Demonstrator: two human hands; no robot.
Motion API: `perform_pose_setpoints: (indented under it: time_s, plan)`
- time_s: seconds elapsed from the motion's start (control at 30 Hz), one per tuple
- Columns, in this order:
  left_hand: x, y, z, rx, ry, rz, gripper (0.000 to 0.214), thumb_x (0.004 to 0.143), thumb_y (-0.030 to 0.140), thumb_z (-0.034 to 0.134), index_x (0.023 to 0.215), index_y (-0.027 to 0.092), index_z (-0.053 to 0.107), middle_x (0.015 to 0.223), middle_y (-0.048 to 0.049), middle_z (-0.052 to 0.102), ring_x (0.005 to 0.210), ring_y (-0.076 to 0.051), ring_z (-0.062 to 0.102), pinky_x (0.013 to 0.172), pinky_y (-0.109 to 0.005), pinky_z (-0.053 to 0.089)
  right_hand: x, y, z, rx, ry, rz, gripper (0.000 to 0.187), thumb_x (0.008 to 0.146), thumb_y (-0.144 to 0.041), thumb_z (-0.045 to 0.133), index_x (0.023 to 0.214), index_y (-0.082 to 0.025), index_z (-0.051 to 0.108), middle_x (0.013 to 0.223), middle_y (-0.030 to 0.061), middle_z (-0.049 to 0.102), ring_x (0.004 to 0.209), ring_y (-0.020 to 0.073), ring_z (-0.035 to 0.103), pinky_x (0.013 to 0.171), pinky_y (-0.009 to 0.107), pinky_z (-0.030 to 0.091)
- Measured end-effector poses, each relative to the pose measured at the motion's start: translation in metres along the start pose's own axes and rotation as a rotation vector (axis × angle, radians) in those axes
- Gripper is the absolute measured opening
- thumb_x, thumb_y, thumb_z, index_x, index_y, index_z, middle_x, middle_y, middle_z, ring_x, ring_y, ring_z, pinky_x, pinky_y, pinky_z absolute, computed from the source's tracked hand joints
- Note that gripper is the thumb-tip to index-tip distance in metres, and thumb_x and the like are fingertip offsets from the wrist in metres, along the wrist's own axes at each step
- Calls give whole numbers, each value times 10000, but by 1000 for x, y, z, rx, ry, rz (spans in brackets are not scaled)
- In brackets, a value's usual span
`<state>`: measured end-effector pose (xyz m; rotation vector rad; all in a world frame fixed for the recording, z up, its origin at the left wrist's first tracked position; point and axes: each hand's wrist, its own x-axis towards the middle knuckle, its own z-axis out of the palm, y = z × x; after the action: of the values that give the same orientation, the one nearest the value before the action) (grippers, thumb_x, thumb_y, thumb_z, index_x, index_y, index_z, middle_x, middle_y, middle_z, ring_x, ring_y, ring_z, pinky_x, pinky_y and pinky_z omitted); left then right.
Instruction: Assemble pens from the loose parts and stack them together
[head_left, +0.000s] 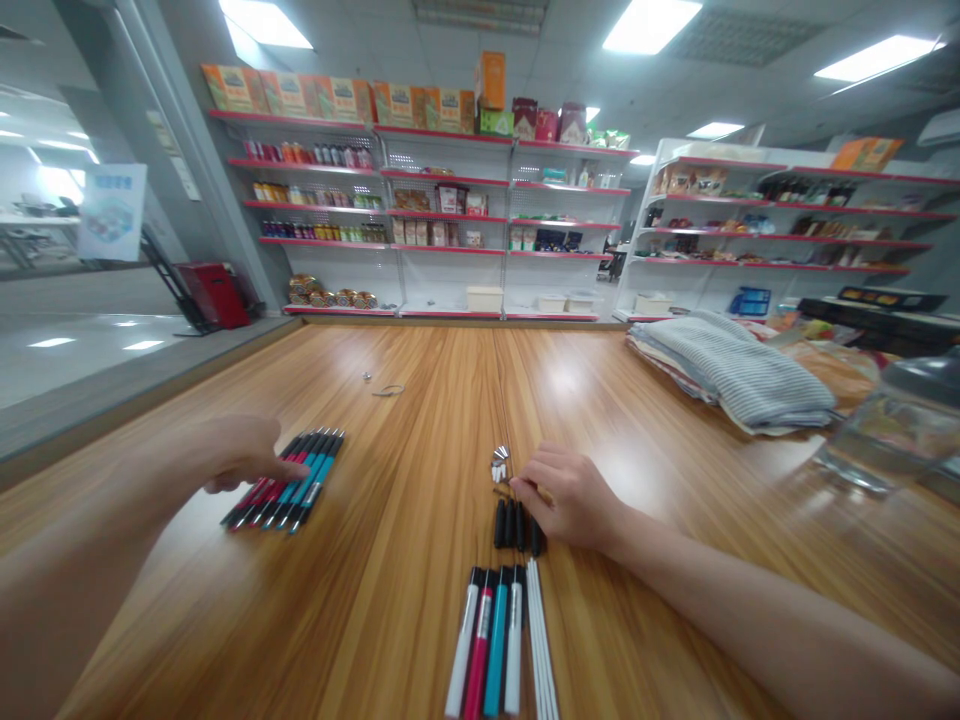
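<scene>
My left hand [244, 455] reaches over a row of assembled pens [319, 480] in red, blue and black, lying side by side. Its index finger stretches onto the pens, while the other fingers curl under. On the right, my right hand [566, 490] is closed, thumb and fingertips together beside several black pen grips [510, 525]; what they pinch, if anything, is hidden. Small silver pen tips [500, 455] and white bits lie just beyond those fingertips. Closer to me are pen barrels [495, 640] in white, red and blue, with thin white refills [543, 650] beside them.
A loop of cord [388, 390] and a tiny shiny piece [367, 377] lie farther back on the wooden table [405, 520]. Folded cloths [735, 370] and a clear jar [892, 430] stand at the right. Stocked shelves [442, 180] rise behind the table.
</scene>
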<state>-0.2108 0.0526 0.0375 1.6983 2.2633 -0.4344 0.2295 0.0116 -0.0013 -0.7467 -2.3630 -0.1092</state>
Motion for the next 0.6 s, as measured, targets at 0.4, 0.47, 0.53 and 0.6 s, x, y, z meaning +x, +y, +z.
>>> perform_pose_setpoints:
  time_s: [0.4, 0.47, 0.53, 0.6]
  plan:
    - [-31, 29, -1, -70, -92, -21, 718, 541, 723, 624, 885, 95, 574, 772, -187, 670, 479, -290, 631, 452, -403, 504, 1, -2, -2, -5, -4, -5, 271, 914, -238, 490, 651, -176, 510, 637, 18, 530, 643, 139, 456, 604, 270, 332]
    - [-30, 28, 0, -83, -88, -20, 701, 534, 712, 633, 871, 100, 576, 761, -183, 669, 472, -295, 628, 438, -407, 501, 1, -2, -1, -8, 4, -8, 268, 912, -237, 495, 652, -177, 514, 635, 18, 530, 640, 139, 458, 600, 268, 331]
    - [-30, 29, 0, -87, -85, -16, 683, 527, 706, 637, 840, 102, 576, 745, -181, 668, 468, -298, 627, 428, -404, 498, 1, -2, -1, -9, 9, -4, 261, 910, -238, 499, 657, -176, 520, 637, 19, 532, 643, 140, 463, 602, 268, 333]
    - [-31, 30, 0, -91, -91, -17, 660, 525, 697, 642, 813, 106, 574, 732, -176, 669, 466, -298, 626, 422, -398, 495, 0, -1, 0, -6, 4, 0, 255, 910, -241, 500, 665, -176, 525, 642, 20, 536, 651, 142, 466, 609, 268, 336]
